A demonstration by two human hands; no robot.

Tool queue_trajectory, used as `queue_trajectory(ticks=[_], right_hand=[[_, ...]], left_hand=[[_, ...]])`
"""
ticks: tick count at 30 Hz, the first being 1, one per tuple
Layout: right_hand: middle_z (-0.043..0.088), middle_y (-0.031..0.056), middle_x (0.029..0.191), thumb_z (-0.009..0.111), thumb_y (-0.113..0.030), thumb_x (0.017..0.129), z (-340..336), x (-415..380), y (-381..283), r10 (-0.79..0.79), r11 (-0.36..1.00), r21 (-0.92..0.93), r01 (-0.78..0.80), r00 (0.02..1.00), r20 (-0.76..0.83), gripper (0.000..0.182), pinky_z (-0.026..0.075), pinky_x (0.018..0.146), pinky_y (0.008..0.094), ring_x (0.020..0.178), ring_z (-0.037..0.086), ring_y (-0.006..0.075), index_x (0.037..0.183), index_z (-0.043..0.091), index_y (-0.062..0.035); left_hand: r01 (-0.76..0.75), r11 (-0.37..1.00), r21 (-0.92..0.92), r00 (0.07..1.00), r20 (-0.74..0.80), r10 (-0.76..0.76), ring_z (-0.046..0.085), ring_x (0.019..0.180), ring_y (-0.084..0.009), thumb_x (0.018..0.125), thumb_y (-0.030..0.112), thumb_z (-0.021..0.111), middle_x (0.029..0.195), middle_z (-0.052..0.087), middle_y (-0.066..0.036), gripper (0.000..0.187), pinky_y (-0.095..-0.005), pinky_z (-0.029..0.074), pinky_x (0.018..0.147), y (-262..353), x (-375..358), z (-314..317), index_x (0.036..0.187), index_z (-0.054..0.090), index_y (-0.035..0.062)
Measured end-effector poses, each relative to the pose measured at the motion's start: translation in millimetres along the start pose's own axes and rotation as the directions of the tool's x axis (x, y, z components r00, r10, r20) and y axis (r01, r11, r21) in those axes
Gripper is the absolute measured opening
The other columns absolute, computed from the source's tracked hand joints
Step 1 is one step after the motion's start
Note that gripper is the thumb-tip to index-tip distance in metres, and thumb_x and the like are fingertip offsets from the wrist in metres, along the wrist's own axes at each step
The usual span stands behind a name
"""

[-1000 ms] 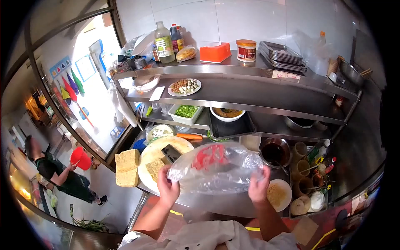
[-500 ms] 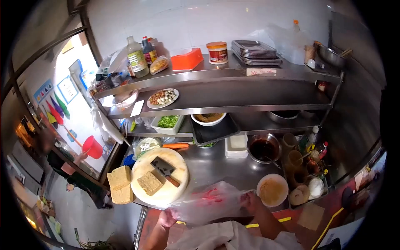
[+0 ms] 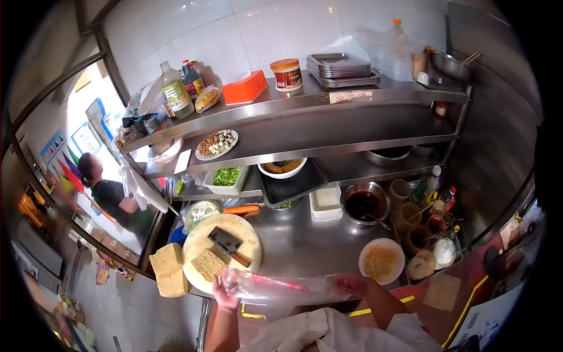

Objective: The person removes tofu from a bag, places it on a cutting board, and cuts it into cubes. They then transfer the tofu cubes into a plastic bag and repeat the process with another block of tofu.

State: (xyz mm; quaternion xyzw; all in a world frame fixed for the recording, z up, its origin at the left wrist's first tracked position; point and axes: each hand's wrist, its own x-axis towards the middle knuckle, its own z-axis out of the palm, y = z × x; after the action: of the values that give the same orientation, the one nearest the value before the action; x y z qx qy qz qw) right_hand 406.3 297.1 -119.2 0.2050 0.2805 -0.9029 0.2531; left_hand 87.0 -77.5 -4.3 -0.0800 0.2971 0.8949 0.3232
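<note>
A clear plastic bag [image 3: 293, 288] with red print is stretched between my two hands at the counter's front edge. My left hand [image 3: 225, 293] is closed on its left end, just below the cutting board. On the right end, my right hand [image 3: 349, 286] grips the plastic and is partly covered by it. The round cutting board [image 3: 253, 239] holds a cleaver [image 3: 226, 239] and a tan block [image 3: 207, 264]. Two more tan blocks [image 3: 167, 261] sit left of the board. A white plate of light crumbs [image 3: 381, 261] lies beyond my right hand.
A bowl of dark sauce [image 3: 365, 204], a white container [image 3: 325, 202] and condiment jars [image 3: 419, 239] stand behind and to the right. A steel shelf [image 3: 328, 138] spans the back. Another person [image 3: 111, 196] is beyond the frame at left.
The bag has gone from spread wide to a narrower, flatter strip. My left hand has moved slightly up and left. The other person now stands higher in view, and the camera view has shifted.
</note>
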Motion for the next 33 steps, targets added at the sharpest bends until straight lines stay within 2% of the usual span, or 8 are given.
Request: queue_trajectory(ticks=[4, 8, 11, 15, 19, 21, 27, 33], right_hand=[[0.067, 0.0028, 0.099, 0.051, -0.042, 0.108, 16, -4, 11, -0.39, 0.914, 0.191, 0.357, 0.903, 0.182, 0.044, 0.049, 0.06, 0.0269, 0.069, 0.053, 0.0142, 0.128, 0.064, -0.0047], [0.067, 0.0035, 0.106, 0.055, -0.044, 0.106, 74, -17, -20, -0.712, 0.626, 0.412, 0.662, 0.701, -0.046, 0.053, 0.054, 0.07, 0.0304, 0.085, 0.063, 0.0135, 0.147, 0.051, -0.0095], [0.066, 0.0036, 0.109, 0.055, -0.024, 0.108, 21, 24, -16, -0.581, 0.761, 0.172, 0.626, 0.775, -0.248, 0.055, 0.055, 0.075, 0.0318, 0.088, 0.063, 0.0128, 0.158, 0.036, -0.0117], [0.064, 0.0062, 0.111, 0.053, -0.013, 0.106, 59, 38, -49, -0.681, 0.73, 0.366, 0.577, 0.657, 0.322, 0.053, 0.053, 0.077, 0.0313, 0.084, 0.061, 0.015, 0.157, 0.038, -0.0106], [0.062, 0.006, 0.104, 0.059, -0.015, 0.104, 131, 18, -75, -0.53, 0.759, 0.282, 0.587, 0.808, -0.256, 0.054, 0.05, 0.073, 0.0296, 0.078, 0.056, 0.0132, 0.155, 0.041, -0.0098], [0.06, 0.0029, 0.096, 0.066, -0.019, 0.1, 96, 26, -77, -0.56, 0.826, 0.216, 0.521, 0.715, 0.419, 0.065, 0.046, 0.07, 0.0275, 0.073, 0.05, 0.0101, 0.158, 0.038, -0.0096], [0.053, -0.0049, 0.085, 0.067, -0.015, 0.095, 96, -22, -95, -0.608, 0.785, -0.128, 0.606, 0.794, 0.034, 0.075, 0.039, 0.065, 0.0228, 0.069, 0.046, 0.006, 0.163, 0.035, -0.0124], [0.055, -0.0085, 0.09, 0.072, -0.003, 0.089, 102, -62, -118, -0.564, 0.793, -0.43, 0.433, 0.789, -0.245, 0.078, 0.042, 0.065, 0.0223, 0.078, 0.05, 0.0028, 0.16, 0.042, -0.017]], left_hand=[[0.617, 0.772, 0.148, 0.758, 0.148, -0.635, 0.063, 0.066, -0.0148, 0.102, 0.061, 0.054, 0.1, 0.075, -0.012, 0.058, -0.0277, 0.054, 0.056, 23, 48, -88, 0.114, 0.071, 0.0073], [0.322, 0.435, 0.841, 0.947, -0.283, -0.155, 0.061, 0.075, -0.0192, 0.101, 0.041, 0.064, 0.093, 0.066, -0.008, 0.041, -0.0345, 0.054, 0.071, 6, 24, -70, 0.115, 0.065, 0.0027], [-0.29, -0.437, 0.851, 0.828, 0.452, 0.332, 0.062, 0.107, -0.0416, 0.094, 0.015, 0.071, 0.111, 0.065, -0.024, 0.036, -0.0474, 0.05, 0.097, -14, -13, 0, 0.122, 0.06, -0.0065], [-0.72, -0.208, 0.662, 0.691, 0.713, -0.122, 0.07, 0.101, -0.0359, 0.09, -0.002, 0.07, 0.109, 0.073, -0.019, 0.02, -0.0411, 0.056, 0.09, -59, -27, 92, 0.11, 0.07, 0.0002], [-0.532, -0.669, 0.519, 0.842, 0.407, -0.355, 0.072, 0.097, -0.0338, 0.096, 0.034, 0.069, 0.093, 0.077, -0.009, 0.026, -0.0461, 0.055, 0.087, -107, 50, 31, 0.105, 0.077, 0.0112], [-0.472, -0.756, 0.454, 0.871, 0.372, -0.32, 0.071, 0.098, -0.0283, 0.094, 0.053, 0.066, 0.086, 0.077, -0.005, 0.038, -0.0494, 0.049, 0.094, -102, 63, 16, 0.103, 0.079, 0.0181], [-0.622, -0.783, -0.034, 0.779, 0.077, -0.622, 0.011, 0.158, -0.0464, 0.084, 0.078, 0.06, 0.158, 0.046, -0.016, 0.073, -0.0723, -0.001, 0.122, -81, 29, 58, 0.11, 0.082, 0.0137], [-0.323, -0.942, 0.091, 0.945, 0.089, -0.315, 0.003, 0.157, -0.0521, 0.075, 0.078, 0.07, 0.165, 0.031, -0.028, 0.085, -0.0773, -0.003, 0.118, -37, -1, 121, 0.109, 0.077, 0.0005]])
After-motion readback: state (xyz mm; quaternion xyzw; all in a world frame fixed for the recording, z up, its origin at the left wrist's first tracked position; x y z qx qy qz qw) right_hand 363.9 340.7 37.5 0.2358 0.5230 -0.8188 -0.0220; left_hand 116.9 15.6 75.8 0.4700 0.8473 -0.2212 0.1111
